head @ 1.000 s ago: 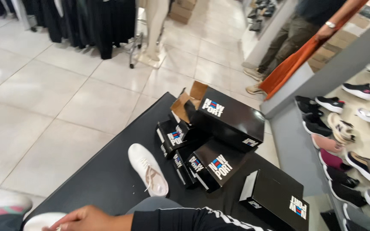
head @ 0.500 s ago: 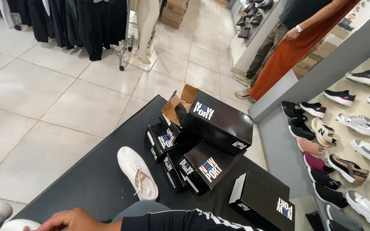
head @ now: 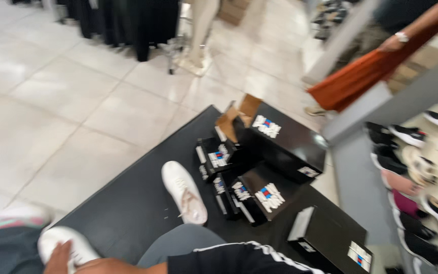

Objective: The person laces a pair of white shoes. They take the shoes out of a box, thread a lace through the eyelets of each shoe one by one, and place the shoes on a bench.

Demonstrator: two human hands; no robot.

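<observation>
Gripping the white shoe (head: 59, 244) at the bottom left edge of the view, one hand (head: 84, 263) lies over its rear part with the fingers closed on it; the black sleeve with white stripes (head: 239, 256) runs in from the right, so this is most likely the right hand, though the frame does not settle it. No other hand of the person shows. The shoe sits low, over a dark-clad leg, just off the near corner of the black counter (head: 128, 208). Its mate, a second white shoe (head: 184, 192), lies on the counter untouched, laces loose, near the grey knee (head: 178, 246). Beyond it stands a heap of black shoe boxes (head: 259, 167), one with its flap open, and a single box (head: 330, 238) apart to the right. So one shoe is in hand and the other waits. Compared with half a second ago, the view has swung down and left: more of the held shoe shows and everything is blurred. A co-worker holding orange cloth (head: 361, 76) stands by the shoe shelves (head: 422, 167).
</observation>
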